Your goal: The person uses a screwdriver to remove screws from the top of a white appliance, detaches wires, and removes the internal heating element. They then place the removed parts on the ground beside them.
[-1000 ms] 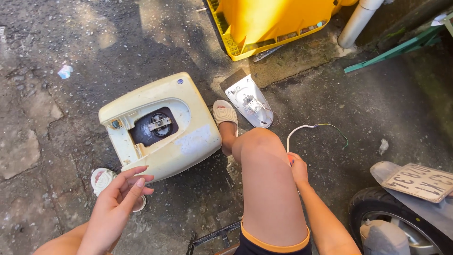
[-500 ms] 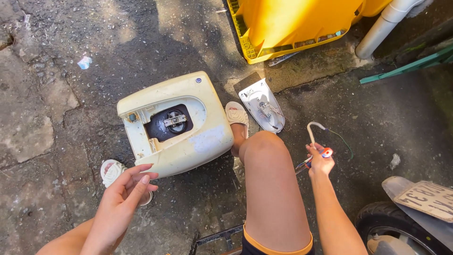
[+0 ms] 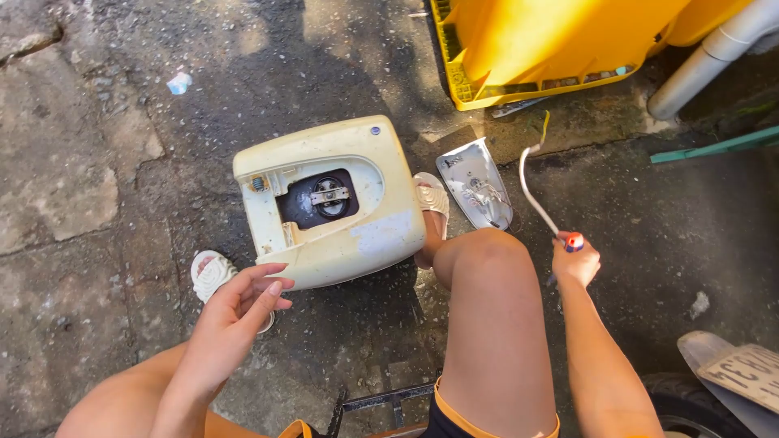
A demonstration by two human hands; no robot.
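While right hand grips cable — housing lies beside left hand.

Yellow plastic bin at the top of the view, standing on a low concrete slab. Grey drainpipe slanting down at the upper right, with a green bar lying on the ground just below it. Cracked, stained concrete ground fills the left side; a small scrap of pale blue litter lies on it at the upper left. A vehicle tyre and part of a number plate show in the lower right corner. White stone chip near the tyre.
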